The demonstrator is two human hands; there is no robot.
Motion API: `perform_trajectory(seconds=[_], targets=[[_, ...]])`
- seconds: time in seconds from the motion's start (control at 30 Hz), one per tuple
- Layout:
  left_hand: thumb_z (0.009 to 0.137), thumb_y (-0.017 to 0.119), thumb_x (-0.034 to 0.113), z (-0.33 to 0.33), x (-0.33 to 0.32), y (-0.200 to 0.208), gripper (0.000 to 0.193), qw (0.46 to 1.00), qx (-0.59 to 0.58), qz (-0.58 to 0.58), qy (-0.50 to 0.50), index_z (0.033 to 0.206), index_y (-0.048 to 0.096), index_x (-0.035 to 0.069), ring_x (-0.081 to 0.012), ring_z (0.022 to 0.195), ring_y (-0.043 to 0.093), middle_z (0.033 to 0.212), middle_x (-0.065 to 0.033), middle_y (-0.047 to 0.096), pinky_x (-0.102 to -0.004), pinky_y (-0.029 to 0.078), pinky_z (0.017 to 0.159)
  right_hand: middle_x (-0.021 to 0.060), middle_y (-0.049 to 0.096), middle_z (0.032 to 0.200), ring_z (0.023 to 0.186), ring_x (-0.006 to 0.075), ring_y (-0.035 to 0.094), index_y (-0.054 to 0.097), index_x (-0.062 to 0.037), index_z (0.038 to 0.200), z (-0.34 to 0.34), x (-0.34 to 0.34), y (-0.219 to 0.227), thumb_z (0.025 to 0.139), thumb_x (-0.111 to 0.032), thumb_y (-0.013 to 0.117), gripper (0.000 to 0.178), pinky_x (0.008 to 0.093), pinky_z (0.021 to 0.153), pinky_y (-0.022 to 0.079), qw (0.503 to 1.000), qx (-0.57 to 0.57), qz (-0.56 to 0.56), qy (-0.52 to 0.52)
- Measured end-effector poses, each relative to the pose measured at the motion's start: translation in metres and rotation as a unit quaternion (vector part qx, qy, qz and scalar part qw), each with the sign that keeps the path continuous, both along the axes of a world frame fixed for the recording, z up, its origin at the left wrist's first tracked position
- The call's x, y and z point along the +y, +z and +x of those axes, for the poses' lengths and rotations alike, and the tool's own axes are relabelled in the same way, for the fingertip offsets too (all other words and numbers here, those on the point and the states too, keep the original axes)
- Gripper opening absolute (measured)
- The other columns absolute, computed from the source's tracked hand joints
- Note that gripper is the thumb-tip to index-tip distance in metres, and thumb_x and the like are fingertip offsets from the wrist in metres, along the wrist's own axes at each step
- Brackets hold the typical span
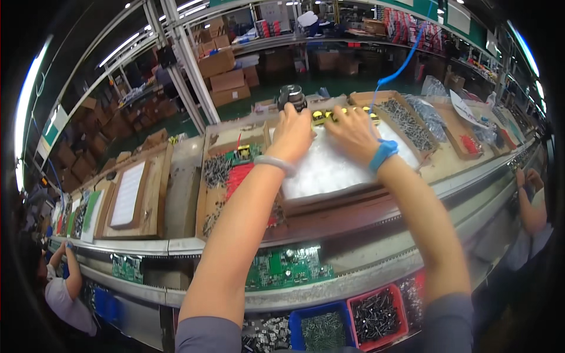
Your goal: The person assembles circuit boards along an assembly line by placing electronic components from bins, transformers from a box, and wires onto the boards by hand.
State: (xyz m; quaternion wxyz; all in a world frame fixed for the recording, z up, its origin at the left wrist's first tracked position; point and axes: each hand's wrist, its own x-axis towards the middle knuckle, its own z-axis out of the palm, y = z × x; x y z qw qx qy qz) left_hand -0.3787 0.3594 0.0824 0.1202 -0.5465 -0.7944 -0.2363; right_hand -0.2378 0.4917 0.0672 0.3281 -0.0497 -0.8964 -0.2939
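Observation:
Both my arms reach to the far edge of a white foam tray [329,167] in a cardboard box. My left hand [292,135], with a pale bangle at the wrist, has its fingers curled beside a round black object [291,96]; whatever they pinch is hidden. My right hand [352,130], wearing a blue wrist strap [384,154] with a blue cord [403,67], is curled over a row of yellow-and-black transformers [321,116]. Its fingertips are on one of them. Below my forearms, a green circuit board [289,266] lies on the conveyor rail.
Boxes of loose metal-leaded parts [406,122] and red parts [238,176] flank the tray. A blue bin [322,326] and a red bin [378,317] of components stand at the near edge. Co-workers sit at left [67,288] and right [532,206]. A metal post [194,70] rises behind the bench.

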Motion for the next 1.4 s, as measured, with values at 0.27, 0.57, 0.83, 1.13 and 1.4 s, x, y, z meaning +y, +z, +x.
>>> perform_trajectory(seconds=[0.27, 0.57, 0.83, 1.13, 1.4], targets=[[0.091, 0.077, 0.018, -0.02, -0.024, 0.001, 0.038, 0.974, -0.132, 0.184, 0.007, 0.115, 0.053, -0.001, -0.0323, 0.091, 0.072, 0.102, -0.0221, 0.07, -0.0423, 0.058, 0.077, 0.0136, 0.064, 0.108, 0.089, 0.0221, 0.067, 0.07, -0.0065, 0.119, 0.059, -0.111, 0.05, 0.086, 0.001, 0.071, 0.034, 0.0339, 0.077, 0.058, 0.791, 0.142, -0.544, 0.242], [0.104, 0.06, 0.021, 0.051, -0.201, 0.023, 0.032, 0.714, -0.628, 0.234, -0.202, 0.128, 0.059, -0.001, -0.0161, 0.086, 0.065, 0.106, -0.008, 0.065, -0.0305, 0.056, 0.079, 0.0203, 0.065, 0.103, 0.093, 0.0403, 0.067, 0.062, 0.004, 0.12, 0.124, -0.192, -0.032, 0.085, 0.001, 0.072, 0.037, 0.0441, 0.081, 0.057, 0.786, -0.092, -0.544, 0.28], [0.093, 0.074, 0.007, 0.094, -0.352, -0.046, 0.044, 0.646, -0.738, 0.184, -0.066, 0.132, 0.058, -0.008, -0.0193, 0.108, 0.068, 0.123, -0.016, 0.068, -0.0352, 0.058, 0.096, 0.0188, 0.062, 0.101, 0.096, 0.0385, 0.064, 0.06, 0.0038, 0.112, 0.114, -0.203, -0.081, 0.086, -0.002, 0.067, 0.027, 0.0457, 0.083, 0.055, 0.803, -0.186, -0.504, 0.257], [0.094, 0.069, 0.001, 0.107, -0.37, -0.069, 0.048, 0.625, -0.765, 0.158, 0.008, 0.139, 0.054, -0.008, -0.0243, 0.111, 0.068, 0.125, -0.0168, 0.066, -0.0405, 0.058, 0.098, 0.0184, 0.06, 0.097, 0.095, 0.0381, 0.063, 0.058, 0.0023, 0.104, 0.111, -0.202, -0.079, 0.079, 0.001, 0.066, 0.027, 0.0459, 0.082, 0.056, 0.82, -0.201, -0.479, 0.243], [0.091, 0.068, -0.009, 0.101, -0.366, -0.074, 0.054, 0.679, -0.718, 0.153, -0.011, 0.142, 0.053, -0.008, -0.0211, 0.116, 0.065, 0.128, -0.0155, 0.065, -0.0357, 0.053, 0.102, 0.0173, 0.061, 0.098, 0.097, 0.0362, 0.063, 0.059, 0.0022, 0.103, 0.108, -0.203, -0.085, 0.077, 0.002, 0.063, 0.026, 0.0438, 0.084, 0.057, 0.826, -0.209, -0.463, 0.246]])
